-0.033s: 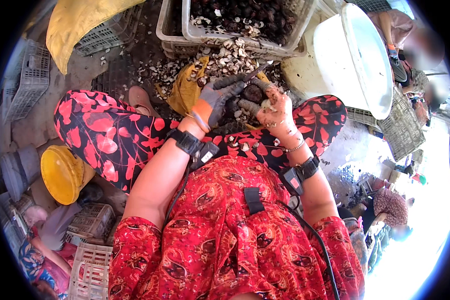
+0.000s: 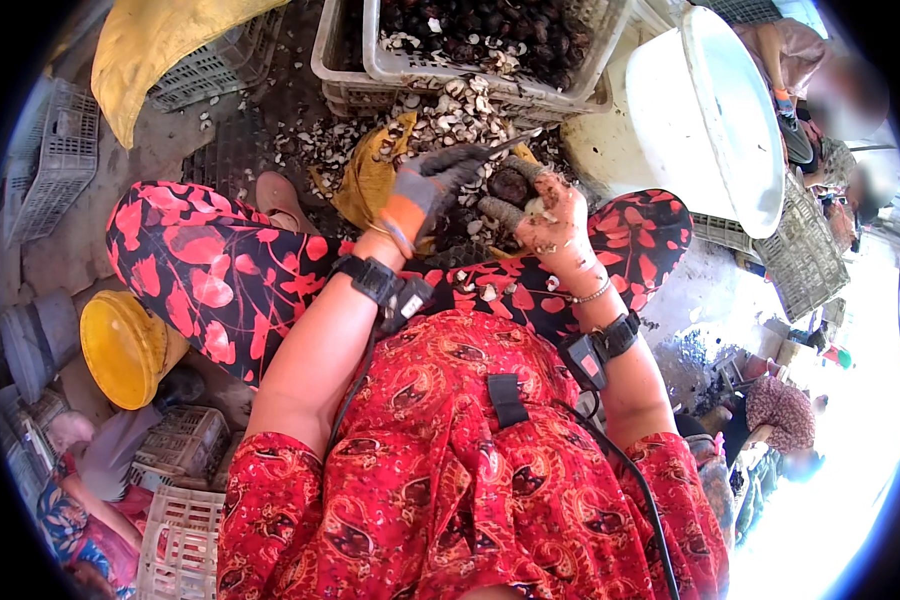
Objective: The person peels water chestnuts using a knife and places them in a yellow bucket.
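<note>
Leftward, yellow bucket (image 2: 120, 345) beside the knee; centre, gloved left hand (image 2: 425, 190) clenched around what looked like a small knife (image 2: 505, 148); rightward, bare right hand (image 2: 555, 215) grasping a dark shell (image 2: 510, 185), just below the grey crate (image 2: 490, 75); white tub (image 2: 710, 110) farther right.
</note>
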A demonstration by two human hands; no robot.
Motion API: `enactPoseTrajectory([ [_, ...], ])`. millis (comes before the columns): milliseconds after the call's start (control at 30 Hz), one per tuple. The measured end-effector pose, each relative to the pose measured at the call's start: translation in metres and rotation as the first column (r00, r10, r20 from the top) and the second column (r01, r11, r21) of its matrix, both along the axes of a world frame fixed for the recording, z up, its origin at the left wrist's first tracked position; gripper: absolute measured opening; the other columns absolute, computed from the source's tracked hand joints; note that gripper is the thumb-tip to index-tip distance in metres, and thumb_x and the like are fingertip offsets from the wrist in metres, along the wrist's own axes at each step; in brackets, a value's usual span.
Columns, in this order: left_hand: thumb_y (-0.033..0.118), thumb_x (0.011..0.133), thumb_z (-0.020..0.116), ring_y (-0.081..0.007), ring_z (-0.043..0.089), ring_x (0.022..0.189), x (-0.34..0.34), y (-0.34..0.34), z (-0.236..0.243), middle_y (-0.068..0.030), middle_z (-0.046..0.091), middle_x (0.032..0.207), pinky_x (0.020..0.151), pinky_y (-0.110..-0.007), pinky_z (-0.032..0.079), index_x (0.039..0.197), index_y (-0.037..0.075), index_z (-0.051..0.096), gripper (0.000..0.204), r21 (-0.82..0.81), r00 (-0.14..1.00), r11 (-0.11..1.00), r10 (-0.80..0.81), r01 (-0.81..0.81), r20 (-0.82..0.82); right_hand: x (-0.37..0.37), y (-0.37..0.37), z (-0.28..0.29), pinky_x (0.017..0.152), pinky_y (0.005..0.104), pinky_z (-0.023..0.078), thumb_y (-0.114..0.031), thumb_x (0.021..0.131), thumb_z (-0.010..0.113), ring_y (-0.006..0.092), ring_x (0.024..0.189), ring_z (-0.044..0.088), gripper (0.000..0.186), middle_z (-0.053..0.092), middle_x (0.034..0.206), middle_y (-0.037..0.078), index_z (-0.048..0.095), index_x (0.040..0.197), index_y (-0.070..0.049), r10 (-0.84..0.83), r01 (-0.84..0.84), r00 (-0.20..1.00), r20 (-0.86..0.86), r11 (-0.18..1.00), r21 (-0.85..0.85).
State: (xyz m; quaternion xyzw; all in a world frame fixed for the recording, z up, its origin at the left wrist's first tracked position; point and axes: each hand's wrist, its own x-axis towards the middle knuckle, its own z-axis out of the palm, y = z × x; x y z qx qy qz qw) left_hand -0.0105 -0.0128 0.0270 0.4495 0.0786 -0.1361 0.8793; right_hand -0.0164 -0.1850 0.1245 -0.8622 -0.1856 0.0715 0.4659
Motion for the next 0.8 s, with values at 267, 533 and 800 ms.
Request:
enactPoseTrajectory([
  [267,0.005,0.08,0.066,-0.0122,0.06,0.088,0.0,0.008,0.017,-0.0033,0.066,0.095,0.08,-0.023,0.047,0.103,0.004,0.065,0.023,0.393,0.915,0.913,-0.063,-0.109,0.399,0.022,-0.028,0.004,0.074,0.0266,0.048,-0.02,0.08,0.068,0.0195,0.08,0.062,0.029,0.065,0.088,0.006,0.063,0.103,-0.004,0.476,-0.187,0.756,0.449,0.815,-0.549],
  [533,0.01,0.081,0.065,-0.0179,0.062,0.084,0.003,0.006,0.018,-0.0064,0.066,0.093,0.077,-0.029,0.048,0.101,0.007,0.066,0.021,0.607,0.819,0.731,-0.118,-0.311,0.561,0.023,-0.043,-0.01,0.077,0.0305,0.048,-0.008,0.07,0.065,0.0186,0.09,0.06,0.038,0.064,0.101,0.003,0.065,0.107,-0.016,0.336,-0.169,0.88,0.336,0.882,-0.44],
  [800,0.008,0.081,0.064,-0.0161,0.062,0.085,-0.003,0.001,0.03,-0.0076,0.066,0.095,0.078,-0.027,0.047,0.102,0.004,0.066,0.021,0.593,0.895,0.754,-0.016,-0.281,0.445,0.029,-0.025,0.004,0.08,0.0254,0.047,-0.005,0.072,0.071,0.0131,0.088,0.06,0.038,0.063,0.099,0.008,0.057,0.106,0.005,-0.16,0.165,0.986,-0.049,0.976,0.139],
])
